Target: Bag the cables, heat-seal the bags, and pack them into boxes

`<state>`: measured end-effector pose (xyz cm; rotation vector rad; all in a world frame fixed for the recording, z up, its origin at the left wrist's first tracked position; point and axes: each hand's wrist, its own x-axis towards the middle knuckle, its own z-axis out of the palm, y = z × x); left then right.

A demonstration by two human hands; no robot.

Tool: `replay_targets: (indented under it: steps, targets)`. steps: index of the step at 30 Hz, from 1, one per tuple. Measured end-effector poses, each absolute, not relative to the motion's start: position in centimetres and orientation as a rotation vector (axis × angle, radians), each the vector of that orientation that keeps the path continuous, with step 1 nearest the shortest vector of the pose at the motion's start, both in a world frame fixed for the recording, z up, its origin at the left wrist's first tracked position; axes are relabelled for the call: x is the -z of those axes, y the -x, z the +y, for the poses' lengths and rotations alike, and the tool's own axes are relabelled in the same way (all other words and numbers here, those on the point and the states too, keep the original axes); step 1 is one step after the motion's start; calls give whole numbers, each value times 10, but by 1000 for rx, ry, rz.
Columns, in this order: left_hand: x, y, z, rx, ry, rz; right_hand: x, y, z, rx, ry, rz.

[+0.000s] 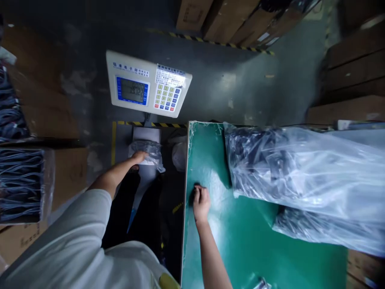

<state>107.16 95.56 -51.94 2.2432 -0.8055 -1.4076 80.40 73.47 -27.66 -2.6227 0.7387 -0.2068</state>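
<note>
My left hand (pixel 137 157) reaches out to a small clear plastic bag (pixel 148 154) of dark parts that lies on the pan of a weighing scale (pixel 146 135); the fingers curl over the bag's near edge. The scale's display head (pixel 147 84) stands above it with a lit blue screen and a coloured keypad. My right hand (pixel 201 202) rests on the green table (pixel 246 237) near its left edge, its fingers curled around a small dark object that I cannot make out.
A large clear plastic bag (pixel 306 164) of dark parts lies across the table's right half. Boxes of bundled dark cables (pixel 19 184) stand at the left. Cardboard cartons (pixel 355 76) line the back and right. Yellow-black tape (pixel 210 40) marks the grey floor.
</note>
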Motion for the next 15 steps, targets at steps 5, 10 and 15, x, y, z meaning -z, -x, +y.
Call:
replay_targets:
  steps: [5,10,15]
  targets:
    - [588,-1067,950,1396,-2265,-659,296,-794,741,381,2761,672]
    - [649,-1055,938,1354,-2306,-425,287,-796,737,394,2724,619]
    - [716,-1036,905,1304,-2278,-217,288,-776,727,300,2659,656]
